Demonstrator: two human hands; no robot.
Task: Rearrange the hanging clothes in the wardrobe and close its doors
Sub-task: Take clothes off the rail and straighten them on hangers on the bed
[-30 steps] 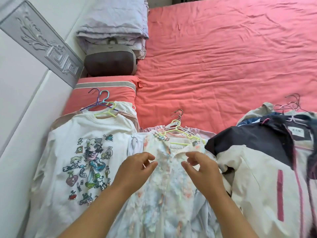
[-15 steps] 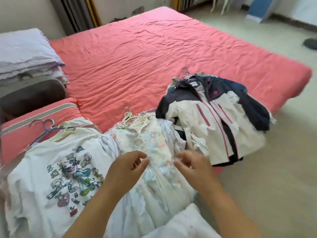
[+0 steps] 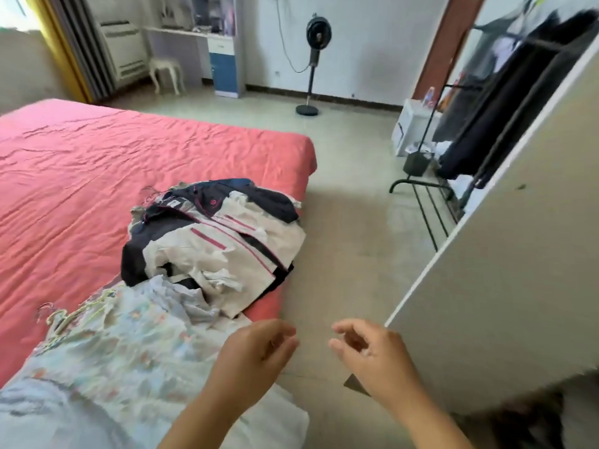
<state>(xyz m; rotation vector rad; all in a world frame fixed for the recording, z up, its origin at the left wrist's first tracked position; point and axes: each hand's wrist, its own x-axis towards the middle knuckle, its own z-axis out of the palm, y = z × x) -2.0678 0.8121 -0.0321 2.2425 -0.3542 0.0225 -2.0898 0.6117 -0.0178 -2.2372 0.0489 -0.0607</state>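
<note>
- Most of the task looks undone: clothes lie on the bed, not on a rail, and the wardrobe door at 3 o'clock stands wide open.
- Bed with its pink sheet fills 9 to 11 o'clock; two garment piles sit on its near corner.
- Wardrobe door: pale panel, swung out toward the camera; wardrobe interior not visible, so how much already hangs inside cannot be told.
- Floor clothes rack at 2 o'clock holds dark garments; unclear if it belongs to the task.
- Floral garment pile at 8 o'clock, hangers at its top edge, drapes off the bed edge.
- Navy-and-cream jacket pile near centre, touching the floral pile, hanger hooks at its far end.
- Left hand at 6 o'clock: fingers loosely curled, holding nothing, just beside the floral pile.
- Right hand at 5 o'clock: loosely curled, empty, near the door's lower edge.
- Left to do, judged: carry both piles to the wardrobe, hang them, shut the doors.
</note>
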